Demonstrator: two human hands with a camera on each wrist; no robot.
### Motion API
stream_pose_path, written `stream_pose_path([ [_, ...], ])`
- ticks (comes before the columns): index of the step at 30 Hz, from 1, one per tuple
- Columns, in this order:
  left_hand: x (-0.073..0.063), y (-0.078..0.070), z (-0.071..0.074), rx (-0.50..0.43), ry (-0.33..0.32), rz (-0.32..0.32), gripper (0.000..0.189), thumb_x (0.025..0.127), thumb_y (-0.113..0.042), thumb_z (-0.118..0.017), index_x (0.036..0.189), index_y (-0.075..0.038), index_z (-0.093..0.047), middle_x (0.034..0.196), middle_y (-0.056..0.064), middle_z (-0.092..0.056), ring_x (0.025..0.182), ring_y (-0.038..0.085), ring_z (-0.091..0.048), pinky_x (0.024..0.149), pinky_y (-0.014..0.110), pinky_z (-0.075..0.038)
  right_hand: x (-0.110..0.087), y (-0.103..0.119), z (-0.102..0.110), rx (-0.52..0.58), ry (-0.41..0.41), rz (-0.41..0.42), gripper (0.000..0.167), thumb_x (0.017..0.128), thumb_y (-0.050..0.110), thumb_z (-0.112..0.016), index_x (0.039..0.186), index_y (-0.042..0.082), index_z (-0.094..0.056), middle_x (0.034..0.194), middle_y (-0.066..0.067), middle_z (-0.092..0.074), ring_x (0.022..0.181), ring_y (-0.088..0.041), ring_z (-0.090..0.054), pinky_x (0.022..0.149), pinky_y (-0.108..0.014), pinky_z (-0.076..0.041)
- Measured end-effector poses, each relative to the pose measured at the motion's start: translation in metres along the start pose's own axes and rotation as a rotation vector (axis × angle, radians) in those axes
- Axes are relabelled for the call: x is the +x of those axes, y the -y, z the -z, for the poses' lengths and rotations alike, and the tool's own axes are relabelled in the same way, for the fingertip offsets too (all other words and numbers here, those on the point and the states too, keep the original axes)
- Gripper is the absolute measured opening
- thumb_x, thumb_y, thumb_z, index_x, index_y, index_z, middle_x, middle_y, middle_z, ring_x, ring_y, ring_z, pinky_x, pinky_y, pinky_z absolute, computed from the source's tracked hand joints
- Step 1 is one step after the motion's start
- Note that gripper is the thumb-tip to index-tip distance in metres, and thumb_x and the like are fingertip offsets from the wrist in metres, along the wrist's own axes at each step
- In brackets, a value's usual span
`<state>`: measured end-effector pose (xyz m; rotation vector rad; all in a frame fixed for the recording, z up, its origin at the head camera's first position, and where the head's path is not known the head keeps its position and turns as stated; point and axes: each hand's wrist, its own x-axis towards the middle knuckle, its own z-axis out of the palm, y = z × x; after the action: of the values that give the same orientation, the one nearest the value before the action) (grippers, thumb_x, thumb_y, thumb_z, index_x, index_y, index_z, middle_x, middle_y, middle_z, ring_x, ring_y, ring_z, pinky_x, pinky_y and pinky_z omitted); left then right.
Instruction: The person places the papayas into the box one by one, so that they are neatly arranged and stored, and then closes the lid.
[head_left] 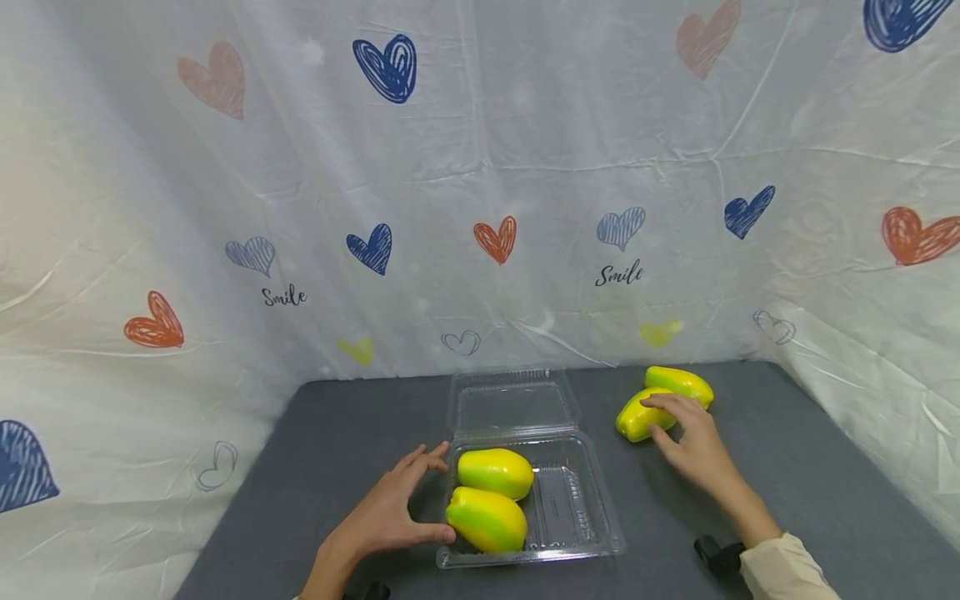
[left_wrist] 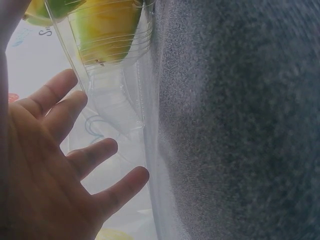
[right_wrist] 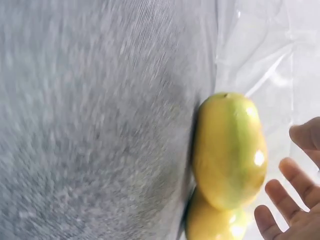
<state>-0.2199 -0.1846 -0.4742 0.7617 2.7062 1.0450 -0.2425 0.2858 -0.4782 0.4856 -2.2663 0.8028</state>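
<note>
Two yellow-green papayas lie in the left half of a clear plastic clamshell box [head_left: 566, 546], one nearer papaya [head_left: 487, 521] and one farther papaya [head_left: 495, 472]. Beside the box's left wall is my left hand [head_left: 390, 508], fingers spread, fingertips at the rim; the left wrist view shows them against the clear plastic. On the right, two more papayas lie together, a front papaya [head_left: 637, 418] and a back papaya [head_left: 681, 383]. My right hand [head_left: 693, 446] hovers over the front one, thumb and fingers apart. A gap shows between hand and papaya [right_wrist: 230, 150] in the right wrist view.
The box's lid [head_left: 513, 404] is folded back flat behind its base. A dark grey cloth [head_left: 315, 450] covers the table. Behind it and at both sides hangs a white curtain [head_left: 427, 292] printed with hearts.
</note>
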Motion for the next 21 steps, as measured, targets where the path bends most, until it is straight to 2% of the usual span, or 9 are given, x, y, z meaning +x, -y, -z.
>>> stream_pose_path([
  [4, 0.000, 0.000, -0.001, -0.003, 0.002, 0.000, 0.068, 0.076, -0.060, -0.083, 0.131, -0.032, -0.054, 0.169, -0.006, -0.028, 0.157, 0.042, -0.018, 0.104, 0.084, -0.028, -0.001, -0.010, 0.000, 0.022, -0.024, -0.057, 0.039, 0.078, -0.014, -0.074, 0.115, -0.002, -0.070, 0.118, -0.025, -0.068, 0.108, -0.044, -0.058, 0.092, -0.062, -0.040],
  [8, -0.001, 0.000, -0.001, -0.011, 0.007, 0.002, 0.069, 0.077, -0.060, -0.083, 0.132, -0.031, -0.054, 0.169, -0.006, -0.028, 0.157, 0.043, -0.018, 0.104, 0.083, -0.029, -0.001, -0.016, 0.000, 0.020, -0.042, -0.086, 0.038, 0.079, -0.014, -0.071, 0.115, -0.002, -0.070, 0.116, -0.025, -0.068, 0.110, -0.045, -0.056, 0.092, -0.064, -0.038],
  [13, -0.001, 0.000, -0.001, -0.015, 0.011, 0.009, 0.069, 0.077, -0.059, -0.083, 0.133, -0.032, -0.053, 0.169, -0.007, -0.027, 0.157, 0.042, -0.018, 0.104, 0.083, -0.028, 0.001, -0.020, 0.002, -0.004, -0.025, -0.117, 0.039, 0.081, -0.012, -0.069, 0.118, 0.000, -0.070, 0.123, -0.026, -0.066, 0.115, -0.048, -0.053, 0.085, -0.071, -0.035],
  [17, 0.000, 0.000, 0.000, -0.017, 0.005, 0.012, 0.068, 0.077, -0.058, -0.083, 0.133, -0.033, -0.053, 0.169, -0.006, -0.027, 0.157, 0.042, -0.018, 0.104, 0.084, -0.028, 0.004, -0.023, 0.004, -0.023, 0.011, -0.132, 0.041, 0.082, -0.011, -0.065, 0.122, 0.000, -0.068, 0.132, -0.029, -0.061, 0.121, -0.051, -0.049, 0.082, -0.071, -0.033],
  [21, 0.000, 0.000, 0.000, -0.007, 0.004, 0.009, 0.068, 0.077, -0.059, -0.083, 0.133, -0.033, -0.053, 0.169, -0.004, -0.027, 0.157, 0.043, -0.018, 0.104, 0.083, -0.029, 0.005, -0.025, 0.004, -0.043, 0.044, -0.150, 0.044, 0.083, -0.010, -0.063, 0.126, 0.000, -0.066, 0.138, -0.031, -0.057, 0.126, -0.051, -0.046, 0.081, -0.066, -0.031],
])
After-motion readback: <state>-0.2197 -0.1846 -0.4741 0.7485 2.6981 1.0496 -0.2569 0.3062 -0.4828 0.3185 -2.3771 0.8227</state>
